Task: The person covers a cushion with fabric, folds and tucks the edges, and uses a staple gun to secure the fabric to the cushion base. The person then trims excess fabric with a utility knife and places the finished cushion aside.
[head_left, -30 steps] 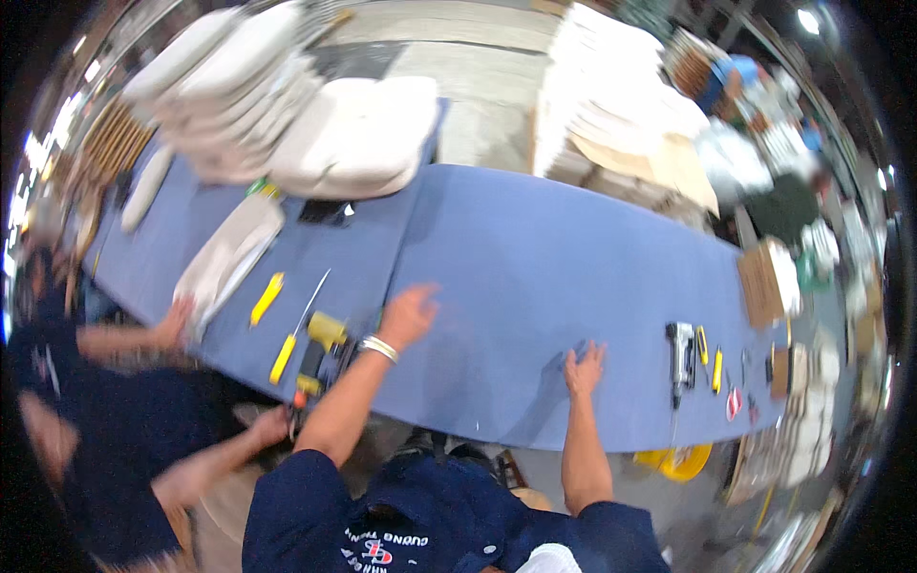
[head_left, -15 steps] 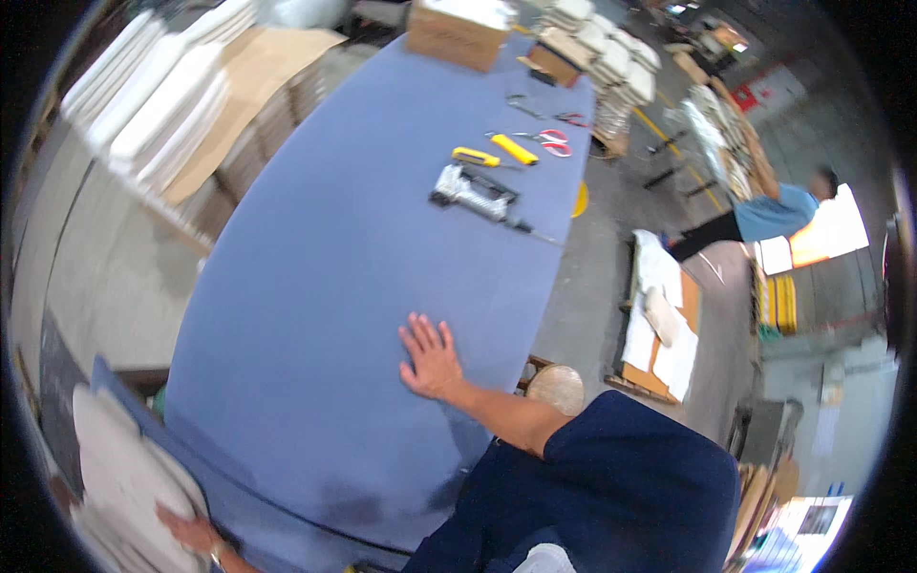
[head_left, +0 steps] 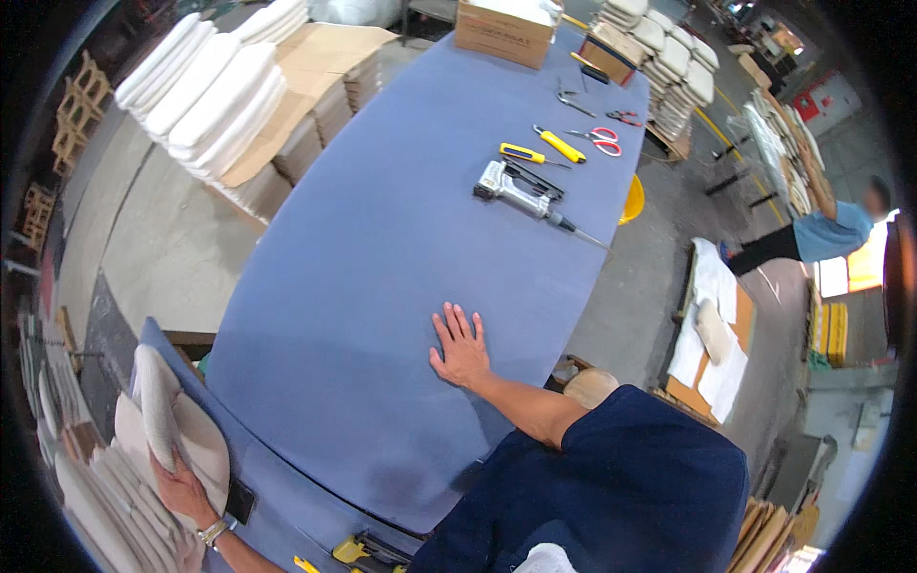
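Observation:
At the lower left, my left hand [head_left: 181,489] is closed on the edge of a beige padded seat cushion [head_left: 159,406], which tilts up from another beige cushion [head_left: 205,449] behind it. Some of the fingers are hidden by the cushion. My right hand [head_left: 463,355] lies flat with fingers spread on the blue cloth-covered table [head_left: 353,277], holding nothing. Beyond it on the table lies a silver and black pneumatic staple gun [head_left: 521,194]. Farther off are a yellow-handled screwdriver [head_left: 522,153], a yellow utility knife [head_left: 562,146], red-handled scissors [head_left: 605,143] and red-handled pliers [head_left: 625,117].
A cardboard box [head_left: 501,36] stands at the table's far end. Stacked white cushions [head_left: 224,95] lie at the far left, more beige ones [head_left: 119,506] at near left. A round-topped stool [head_left: 590,387] touches the right side. A person in blue [head_left: 831,232] stands far right.
My left hand has gone from resting on the beige cushions to gripping one, whose edge is now raised. The view has shifted left; my right hand stays flat on the table.

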`<state>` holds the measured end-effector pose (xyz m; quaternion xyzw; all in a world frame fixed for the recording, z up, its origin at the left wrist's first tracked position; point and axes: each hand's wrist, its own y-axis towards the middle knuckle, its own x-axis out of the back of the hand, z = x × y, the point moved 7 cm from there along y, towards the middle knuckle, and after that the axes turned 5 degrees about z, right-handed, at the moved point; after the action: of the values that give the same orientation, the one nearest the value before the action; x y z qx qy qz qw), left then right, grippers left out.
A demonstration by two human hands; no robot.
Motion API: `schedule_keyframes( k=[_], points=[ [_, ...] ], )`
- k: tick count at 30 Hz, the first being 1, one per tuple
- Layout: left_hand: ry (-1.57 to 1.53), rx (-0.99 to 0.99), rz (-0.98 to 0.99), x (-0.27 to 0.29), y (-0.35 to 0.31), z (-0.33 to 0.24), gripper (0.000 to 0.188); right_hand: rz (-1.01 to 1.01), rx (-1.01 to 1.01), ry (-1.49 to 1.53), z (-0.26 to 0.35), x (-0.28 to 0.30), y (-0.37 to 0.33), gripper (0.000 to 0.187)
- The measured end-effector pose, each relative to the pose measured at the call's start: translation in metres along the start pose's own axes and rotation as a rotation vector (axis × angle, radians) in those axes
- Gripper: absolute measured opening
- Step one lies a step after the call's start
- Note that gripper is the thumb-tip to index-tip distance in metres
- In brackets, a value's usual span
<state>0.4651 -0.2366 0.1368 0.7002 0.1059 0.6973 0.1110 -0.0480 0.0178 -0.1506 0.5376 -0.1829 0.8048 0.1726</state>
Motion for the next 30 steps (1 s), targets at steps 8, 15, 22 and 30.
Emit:
schedule_keyframes(
  k=[8,15,22,30],
  points=[
    [-0.387,0.101,-0.050,0.229,-0.080,-0.120,0.056,0.112,0.277,0.295,-0.047,0.027,0.033,0.050],
    [-0.317,0.172,0.193,0.163,-0.158,-0.263,0.059,-0.227,0.371,0.249,-0.200,0.180,0.160,0.036],
    [-0.018,0.178,0.155,0.158,-0.102,-0.369,0.064,-0.023,0.601,-0.138,-0.276,0.141,0.223,0.069],
    [-0.454,0.496,0.271,0.137,-0.157,-0.268,0.076,-0.183,0.511,-0.152,-0.326,0.126,0.312,0.069]
  ],
)
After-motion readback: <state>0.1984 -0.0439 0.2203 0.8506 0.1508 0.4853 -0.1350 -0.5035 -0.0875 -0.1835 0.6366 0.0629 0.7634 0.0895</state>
